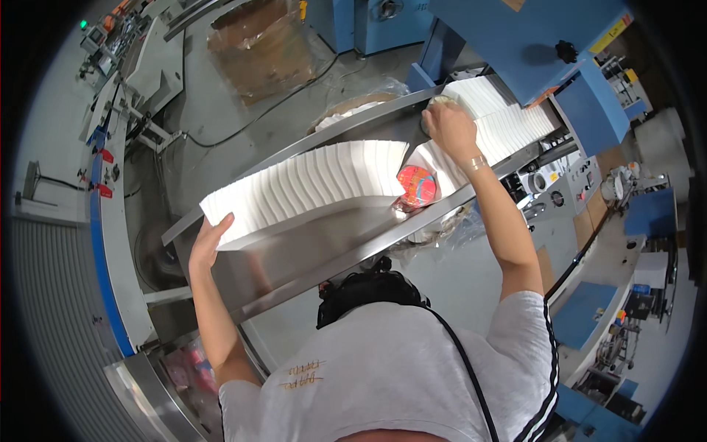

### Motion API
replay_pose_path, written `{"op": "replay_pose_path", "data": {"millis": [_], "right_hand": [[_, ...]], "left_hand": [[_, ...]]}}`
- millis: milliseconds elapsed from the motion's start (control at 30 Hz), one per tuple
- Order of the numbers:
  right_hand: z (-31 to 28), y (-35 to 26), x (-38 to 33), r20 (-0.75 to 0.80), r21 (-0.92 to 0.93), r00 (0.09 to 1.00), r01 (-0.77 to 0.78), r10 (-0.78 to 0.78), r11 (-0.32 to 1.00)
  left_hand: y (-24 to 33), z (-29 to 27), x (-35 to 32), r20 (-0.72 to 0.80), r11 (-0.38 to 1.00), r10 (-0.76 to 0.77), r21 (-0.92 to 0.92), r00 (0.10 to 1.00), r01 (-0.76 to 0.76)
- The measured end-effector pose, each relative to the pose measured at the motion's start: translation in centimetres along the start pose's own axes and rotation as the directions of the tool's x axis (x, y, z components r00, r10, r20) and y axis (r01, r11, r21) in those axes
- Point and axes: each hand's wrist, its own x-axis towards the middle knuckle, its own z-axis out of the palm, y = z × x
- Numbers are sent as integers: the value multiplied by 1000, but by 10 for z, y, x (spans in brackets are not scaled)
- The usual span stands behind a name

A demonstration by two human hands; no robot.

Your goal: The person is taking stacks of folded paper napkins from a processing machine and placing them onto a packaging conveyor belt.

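A long, slightly bowed stack of white folded paper sheets [309, 184] lies slanting along a metal trough. My left hand [210, 239] grips its left end, with the thumb on the near face and the other fingers mostly hidden. My right hand [451, 131] is at the trough's far side, beside more white stacks [508, 121]. Its fingers are curled around a small pale yellowish thing, too covered to name. Between the long stack and the right-hand stacks sits a round red item [417, 186] with a colourful print, close to the trough's near wall.
The metal trough [294, 283] has raised side walls and runs toward a blue machine [530, 44] at the far right. A large brown carton lined with plastic [261, 55] stands on the floor beyond. Clear plastic film [456, 232] hangs by the near wall. A black cable [250, 121] crosses the floor.
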Motion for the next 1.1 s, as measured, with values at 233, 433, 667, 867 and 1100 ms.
{"op": "replay_pose_path", "data": {"millis": [233, 433, 667, 867, 1100], "right_hand": [[1, -63, -64, 439, 60, 897, -74, 40, 995], [21, -84, -67, 358, 186, 934, -78, 6, 980], [30, -123, -62, 350, 207, 933, 11, -85, 978], [29, -187, -78, 412, 356, 888, 50, -205, 933], [64, -187, -87, 740, 665, 614, -610, -275, 430]], "left_hand": [[-3, -4, -1, -14, 999, -17, -39, 1000, 16], [28, 14, -19, -125, 989, -138, 27, 982, 142], [19, 0, -17, -131, 982, -114, 134, 985, 131], [-29, -80, -27, -122, 994, -63, 80, 991, 73], [-42, -138, -83, -108, 994, -95, -64, 990, 88]]}}
